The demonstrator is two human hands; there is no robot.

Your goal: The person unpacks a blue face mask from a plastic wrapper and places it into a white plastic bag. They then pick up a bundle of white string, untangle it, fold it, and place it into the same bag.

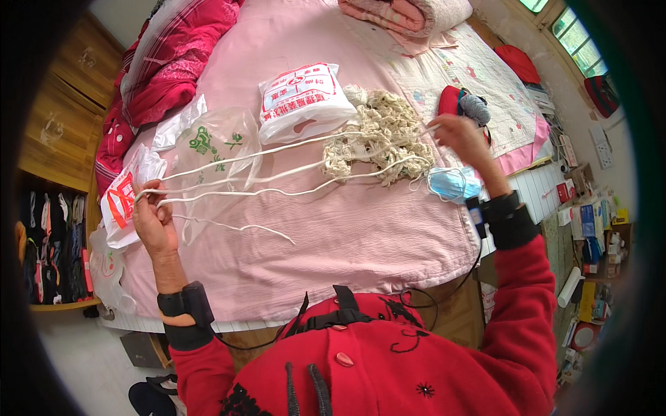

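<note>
Stretching cream cords (277, 163) over pink bed (361, 229): left hand (154, 223) pinching ends, right hand (463, 139) gripping opposite ends

A wide bed with a pale pink cotton cover (361, 229) fills the middle of the room. A crumpled red quilt (166, 62) lies along its far left side, and a rolled pink blanket (409, 14) sits at the top. A wooden wardrobe with an open shelf of dark clothes (55, 243) stands to the left. Daylight enters through a green-tinted window (579, 41) at the upper right, above a cluttered floor of boxes (590, 229).
</note>
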